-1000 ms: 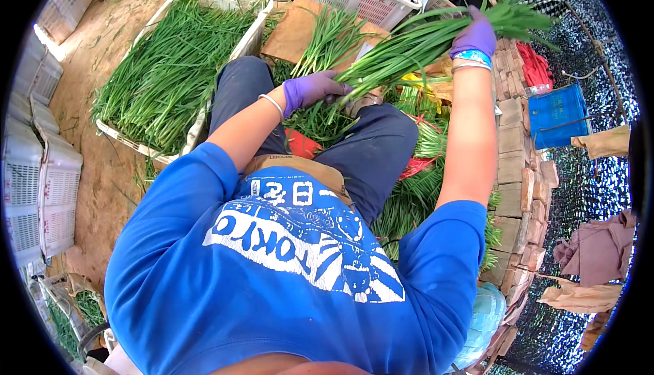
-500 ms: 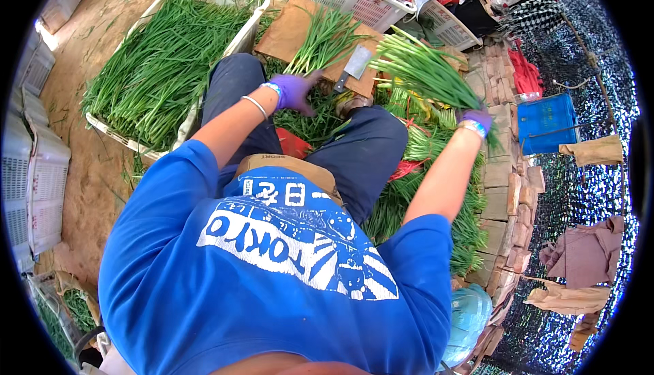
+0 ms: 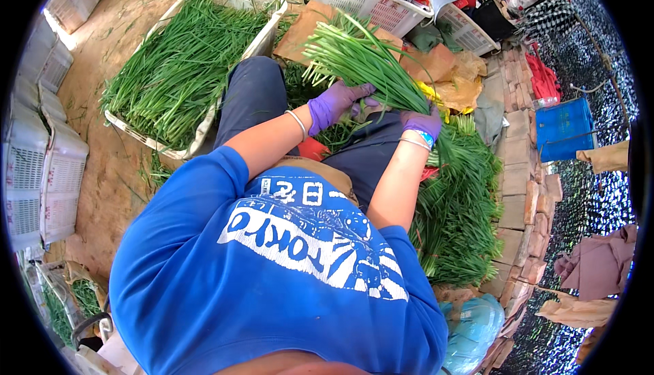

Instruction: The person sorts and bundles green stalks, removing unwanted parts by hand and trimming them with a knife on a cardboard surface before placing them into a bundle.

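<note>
Green, slender stalks point(image 3: 364, 58) bunch in purple-gloved right grip point(image 3: 422, 123), left grip point(image 3: 337, 105) alongside

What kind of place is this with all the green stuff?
Probably a work shed or yard for fresh greens. See the held bunch of long green stalks, the white crate full of more, and the other plastic crates standing by the bare dirt floor.

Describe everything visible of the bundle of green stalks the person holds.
The bundle has many slender stalks, pale toward one end and deep green toward the leaves. No tie shows on it. It slants, pale ends to the upper left, hiding part of a brown board. The right hand grips the leafy part; the left hand is at its near edge.
</note>
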The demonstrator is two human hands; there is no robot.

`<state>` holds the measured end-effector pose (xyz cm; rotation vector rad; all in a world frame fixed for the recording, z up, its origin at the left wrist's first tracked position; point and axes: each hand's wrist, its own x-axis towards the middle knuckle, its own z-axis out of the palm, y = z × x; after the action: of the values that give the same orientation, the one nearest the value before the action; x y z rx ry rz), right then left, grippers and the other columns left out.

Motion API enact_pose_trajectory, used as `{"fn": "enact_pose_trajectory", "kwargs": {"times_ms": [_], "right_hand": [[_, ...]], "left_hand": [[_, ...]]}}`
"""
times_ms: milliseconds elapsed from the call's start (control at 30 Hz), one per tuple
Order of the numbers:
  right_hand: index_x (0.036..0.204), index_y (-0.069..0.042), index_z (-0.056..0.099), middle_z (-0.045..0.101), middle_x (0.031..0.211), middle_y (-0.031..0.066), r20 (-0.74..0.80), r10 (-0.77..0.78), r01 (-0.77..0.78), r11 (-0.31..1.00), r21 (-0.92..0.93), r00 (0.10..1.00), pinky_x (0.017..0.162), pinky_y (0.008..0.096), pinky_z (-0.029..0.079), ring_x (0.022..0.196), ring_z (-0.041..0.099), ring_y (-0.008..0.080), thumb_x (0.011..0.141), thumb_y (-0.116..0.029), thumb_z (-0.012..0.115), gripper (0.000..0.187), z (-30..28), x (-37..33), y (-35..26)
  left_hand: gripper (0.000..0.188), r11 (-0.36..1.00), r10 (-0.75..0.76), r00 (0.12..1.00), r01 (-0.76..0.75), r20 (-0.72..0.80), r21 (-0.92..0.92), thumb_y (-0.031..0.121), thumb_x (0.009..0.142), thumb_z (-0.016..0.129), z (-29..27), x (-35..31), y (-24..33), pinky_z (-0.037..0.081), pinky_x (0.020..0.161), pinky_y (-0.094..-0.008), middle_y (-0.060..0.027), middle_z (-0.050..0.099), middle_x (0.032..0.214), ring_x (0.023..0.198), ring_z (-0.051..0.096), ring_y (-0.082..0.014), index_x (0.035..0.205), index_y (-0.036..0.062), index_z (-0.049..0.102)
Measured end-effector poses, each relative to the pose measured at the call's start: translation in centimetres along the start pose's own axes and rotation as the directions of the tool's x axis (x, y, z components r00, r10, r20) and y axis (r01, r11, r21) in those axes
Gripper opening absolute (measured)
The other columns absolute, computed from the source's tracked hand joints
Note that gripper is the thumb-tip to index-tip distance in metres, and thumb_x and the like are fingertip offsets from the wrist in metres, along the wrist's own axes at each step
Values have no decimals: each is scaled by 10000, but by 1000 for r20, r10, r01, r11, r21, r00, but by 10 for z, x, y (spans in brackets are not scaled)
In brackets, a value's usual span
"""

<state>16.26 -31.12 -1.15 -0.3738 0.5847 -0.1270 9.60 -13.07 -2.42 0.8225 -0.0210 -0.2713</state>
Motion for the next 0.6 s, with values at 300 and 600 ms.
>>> {"fn": "enact_pose_trajectory", "kwargs": {"times_ms": [300, 600], "right_hand": [[1099, -33, 492, 469, 1195, 149, 29, 9, -6, 995, -104, 1000, 953, 448, 300, 1107, 421, 313, 854, -309, 386, 384, -51, 53, -46], [1050, -56, 496, 494, 1140, 128, 8, -77, 77, 979, -188, 997, 900, 492, 329, 1042, 452, 309, 828, -297, 389, 345, -41, 7, -50]], "left_hand": [[273, 899, -183, 850, -59, 494, 434, 205, 813, 510, -23, -67, 34, 434, 516, -226, -105, 625, 857, 530, 489, -107, 920, -30, 598], [367, 967, 232, 746, -107, 624, -231, 260, 788, 540, -90, -97, 90, 426, 665, -258, -115, 575, 944, 713, 517, -128, 1056, 10, 529]]}}
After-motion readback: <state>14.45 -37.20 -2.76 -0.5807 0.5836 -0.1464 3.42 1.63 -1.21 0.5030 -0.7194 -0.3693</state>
